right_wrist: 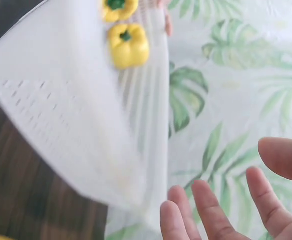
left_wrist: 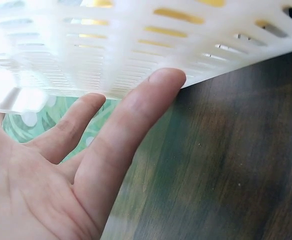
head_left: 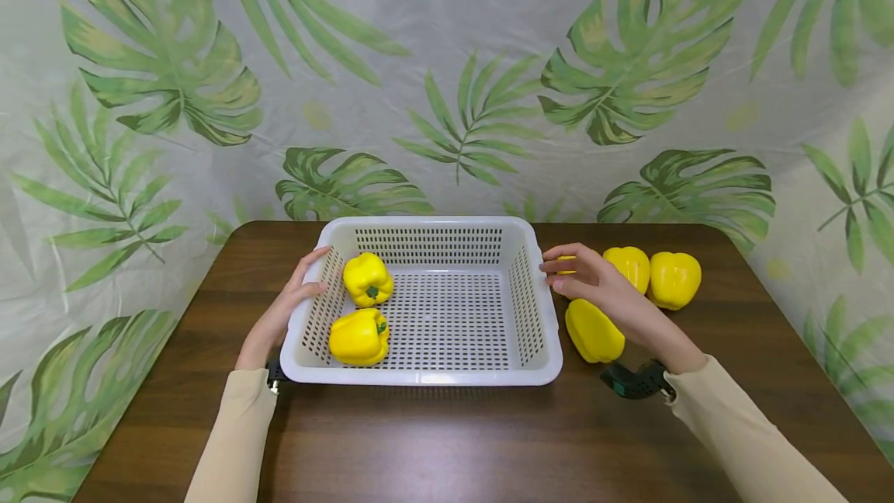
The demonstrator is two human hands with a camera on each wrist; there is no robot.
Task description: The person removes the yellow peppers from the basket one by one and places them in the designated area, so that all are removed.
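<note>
A white plastic basket (head_left: 419,377) with slotted walls sits on the dark wooden table. Inside it, at the left end, are two yellow bell peppers, one farther back (head_left: 367,278) and one nearer the front (head_left: 358,338). My left hand (head_left: 288,305) is at the basket's left side, its stretched thumb (left_wrist: 136,107) against the slotted wall. By the right rim is my right hand (head_left: 604,286), palm toward the basket, fingers spread with nothing between them; its fingertips (right_wrist: 204,192) show beside the basket's end in the right wrist view.
Right of the basket lie several more yellow bell peppers: one near the right wrist (head_left: 594,332), one behind the hand (head_left: 630,264), one farther right (head_left: 675,281), another mostly hidden by the fingers. A leaf-patterned cloth (head_left: 475,138) hangs behind the table (head_left: 433,441).
</note>
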